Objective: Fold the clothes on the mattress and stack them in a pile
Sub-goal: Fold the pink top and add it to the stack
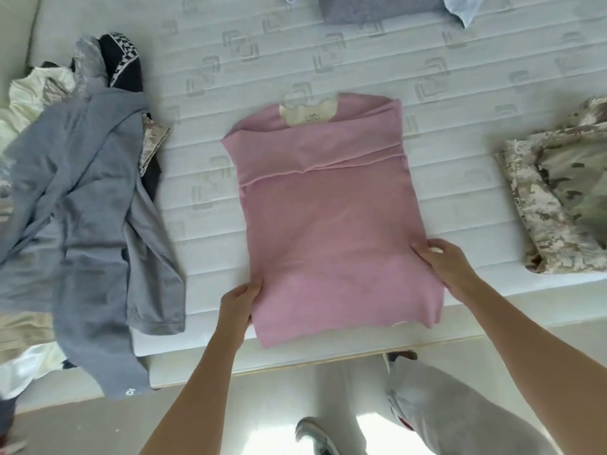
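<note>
A pink garment [331, 224] lies flat at the near edge of a white quilted mattress [295, 54], folded into a tall rectangle with its cream neck label at the far end. To the left sits a loose heap topped by a rumpled grey-blue garment [85, 205]. To the right lies a folded camouflage pile [555, 205]. At the far edge, a grey garment [377, 8] is cut off by the frame.

Pink shirt [331, 231] lies half-folded on mattress [210, 205]. Left hand [238, 305] and right hand [443, 262] grip its near edges. Grey garment [88, 205] beyond left hand; camouflage pile [558, 198] beyond right.
</note>
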